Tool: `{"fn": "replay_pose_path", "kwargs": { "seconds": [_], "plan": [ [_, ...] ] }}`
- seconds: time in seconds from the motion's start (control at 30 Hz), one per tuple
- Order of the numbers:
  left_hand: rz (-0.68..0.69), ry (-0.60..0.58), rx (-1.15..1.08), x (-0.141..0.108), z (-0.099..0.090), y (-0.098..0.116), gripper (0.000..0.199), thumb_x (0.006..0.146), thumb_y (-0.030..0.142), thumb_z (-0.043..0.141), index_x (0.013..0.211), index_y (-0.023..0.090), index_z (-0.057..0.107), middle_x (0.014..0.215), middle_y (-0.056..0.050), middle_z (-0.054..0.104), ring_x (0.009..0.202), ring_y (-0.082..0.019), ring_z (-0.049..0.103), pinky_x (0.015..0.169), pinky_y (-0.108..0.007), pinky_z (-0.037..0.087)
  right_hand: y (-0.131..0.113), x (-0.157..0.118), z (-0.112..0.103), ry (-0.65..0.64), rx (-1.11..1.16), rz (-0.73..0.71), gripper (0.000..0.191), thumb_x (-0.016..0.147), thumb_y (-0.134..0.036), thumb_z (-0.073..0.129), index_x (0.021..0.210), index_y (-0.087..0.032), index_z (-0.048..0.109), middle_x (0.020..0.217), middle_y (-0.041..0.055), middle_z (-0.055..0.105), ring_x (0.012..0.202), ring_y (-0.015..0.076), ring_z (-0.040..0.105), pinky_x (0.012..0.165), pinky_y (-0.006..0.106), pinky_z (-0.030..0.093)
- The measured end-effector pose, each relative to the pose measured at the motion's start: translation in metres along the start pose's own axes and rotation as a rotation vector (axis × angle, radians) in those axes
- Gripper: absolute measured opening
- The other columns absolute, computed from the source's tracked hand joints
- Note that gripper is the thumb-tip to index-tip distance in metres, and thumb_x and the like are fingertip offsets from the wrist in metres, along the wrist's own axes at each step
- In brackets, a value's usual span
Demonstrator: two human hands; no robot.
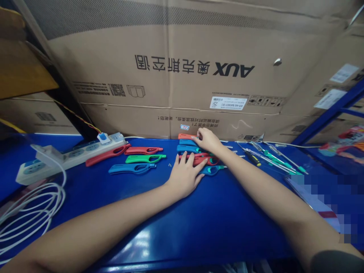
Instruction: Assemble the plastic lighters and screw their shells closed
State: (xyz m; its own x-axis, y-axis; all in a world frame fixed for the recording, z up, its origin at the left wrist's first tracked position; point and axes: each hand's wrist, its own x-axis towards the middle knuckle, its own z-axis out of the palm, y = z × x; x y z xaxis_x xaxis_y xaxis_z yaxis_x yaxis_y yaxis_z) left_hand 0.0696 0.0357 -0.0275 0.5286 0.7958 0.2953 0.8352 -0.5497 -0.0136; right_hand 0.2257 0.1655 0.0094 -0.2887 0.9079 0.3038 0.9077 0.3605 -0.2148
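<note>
My left hand (183, 176) lies palm down with its fingers spread, resting on a red utility lighter (199, 160) and next to a blue one (210, 170) below it. Farther back, my right hand (209, 141) has its thumb and fingers closed at an orange lighter (184, 136), the last in the row by the cardboard. Blue lighters (185, 149) lie between the two hands. Metal tubes stick out to the right of this row, partly hidden by my right forearm. Left of my hands lie a green lighter casing (139, 159), a blue one (127, 168) and red ones (142, 151).
A large cardboard box (176, 83) stands along the back of the blue table (176, 235). At the left are a white power strip (93, 146) and a coiled white cable (42, 204). A screwdriver (253, 157) and several metal rods with green ends (273, 155) lie to the right.
</note>
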Motion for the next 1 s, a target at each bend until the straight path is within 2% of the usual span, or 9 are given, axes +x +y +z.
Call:
{"fn": "replay_pose_path", "kwargs": {
  "seconds": [0.1, 0.23, 0.3, 0.43, 0.53, 0.67, 0.73, 0.87, 1.0],
  "plan": [
    [0.001, -0.011, 0.017, 0.0, 0.0, 0.002, 0.053, 0.1, 0.048, 0.049, 0.152, 0.037, 0.044, 0.148, -0.018, 0.05, 0.138, -0.045, 0.045, 0.109, -0.065, 0.038, -0.004, -0.002, -0.013, -0.118, 0.03, -0.093, 0.024, 0.09, -0.041, 0.066, 0.096, -0.018, 0.061, 0.101, 0.0069, 0.066, 0.087, 0.0183, 0.06, 0.072, 0.027, 0.042],
    [0.001, -0.017, 0.028, -0.001, 0.002, 0.004, 0.053, 0.101, 0.045, 0.05, 0.152, 0.037, 0.043, 0.149, -0.018, 0.05, 0.137, -0.045, 0.046, 0.108, -0.064, 0.039, -0.008, -0.009, -0.027, -0.335, 0.027, -0.202, 0.024, 0.079, -0.038, 0.078, 0.091, -0.021, 0.067, 0.09, 0.0019, 0.069, 0.076, 0.016, 0.061, 0.066, 0.025, 0.041],
    [0.002, -0.018, 0.033, -0.002, 0.002, 0.004, 0.052, 0.101, 0.045, 0.05, 0.152, 0.037, 0.042, 0.148, -0.017, 0.051, 0.137, -0.045, 0.047, 0.108, -0.064, 0.04, -0.011, -0.012, -0.029, -0.339, -0.004, -0.205, 0.023, 0.079, -0.033, 0.078, 0.095, -0.02, 0.068, 0.098, 0.0057, 0.068, 0.081, 0.0188, 0.062, 0.066, 0.026, 0.04],
    [0.009, -0.017, 0.04, -0.002, 0.002, 0.005, 0.051, 0.101, 0.044, 0.049, 0.152, 0.035, 0.044, 0.146, -0.017, 0.053, 0.135, -0.045, 0.049, 0.106, -0.063, 0.042, -0.012, -0.018, -0.028, -0.262, -0.026, -0.203, 0.029, 0.081, -0.027, 0.076, 0.107, -0.02, 0.065, 0.115, 0.0109, 0.064, 0.094, 0.0231, 0.062, 0.071, 0.028, 0.041],
    [0.011, -0.015, 0.041, -0.002, 0.001, 0.005, 0.051, 0.101, 0.043, 0.05, 0.151, 0.035, 0.044, 0.145, -0.018, 0.053, 0.134, -0.045, 0.05, 0.106, -0.063, 0.042, -0.006, -0.023, -0.034, -0.277, 0.005, -0.214, 0.018, 0.086, -0.029, 0.07, 0.101, -0.021, 0.064, 0.103, 0.0073, 0.069, 0.088, 0.0209, 0.063, 0.069, 0.028, 0.042],
    [0.004, -0.007, 0.039, -0.002, 0.003, 0.006, 0.052, 0.101, 0.045, 0.05, 0.151, 0.036, 0.044, 0.145, -0.018, 0.053, 0.134, -0.044, 0.05, 0.106, -0.063, 0.041, 0.012, -0.032, -0.049, -0.44, 0.065, -0.234, 0.013, 0.085, -0.031, 0.07, 0.079, -0.021, 0.067, 0.075, 0.0014, 0.07, 0.064, 0.0159, 0.06, 0.058, 0.026, 0.041],
    [0.004, -0.001, 0.036, -0.003, 0.004, 0.005, 0.052, 0.1, 0.045, 0.05, 0.151, 0.035, 0.044, 0.145, -0.018, 0.053, 0.134, -0.044, 0.049, 0.106, -0.063, 0.041, 0.019, -0.037, -0.054, -0.463, 0.096, -0.256, 0.01, 0.085, -0.029, 0.069, 0.079, -0.02, 0.069, 0.078, 0.0024, 0.071, 0.067, 0.0165, 0.062, 0.061, 0.026, 0.044],
    [0.018, 0.022, 0.031, -0.003, 0.003, 0.003, 0.052, 0.1, 0.046, 0.051, 0.15, 0.035, 0.046, 0.144, -0.017, 0.053, 0.136, -0.044, 0.046, 0.108, -0.064, 0.038, 0.024, -0.05, -0.05, -0.394, 0.155, -0.317, 0.012, 0.09, -0.025, 0.061, 0.084, -0.018, 0.068, 0.09, 0.0061, 0.068, 0.079, 0.0182, 0.062, 0.073, 0.029, 0.047],
    [0.063, 0.046, 0.029, -0.002, 0.0, 0.001, 0.049, 0.1, 0.042, 0.053, 0.147, 0.029, 0.05, 0.138, -0.016, 0.055, 0.13, -0.034, 0.05, 0.107, -0.05, 0.042, 0.024, -0.06, -0.042, -0.343, 0.213, -0.388, 0.011, 0.092, -0.019, 0.056, 0.089, -0.018, 0.066, 0.094, 0.0068, 0.067, 0.085, 0.0182, 0.061, 0.079, 0.029, 0.048]
  ]
}}
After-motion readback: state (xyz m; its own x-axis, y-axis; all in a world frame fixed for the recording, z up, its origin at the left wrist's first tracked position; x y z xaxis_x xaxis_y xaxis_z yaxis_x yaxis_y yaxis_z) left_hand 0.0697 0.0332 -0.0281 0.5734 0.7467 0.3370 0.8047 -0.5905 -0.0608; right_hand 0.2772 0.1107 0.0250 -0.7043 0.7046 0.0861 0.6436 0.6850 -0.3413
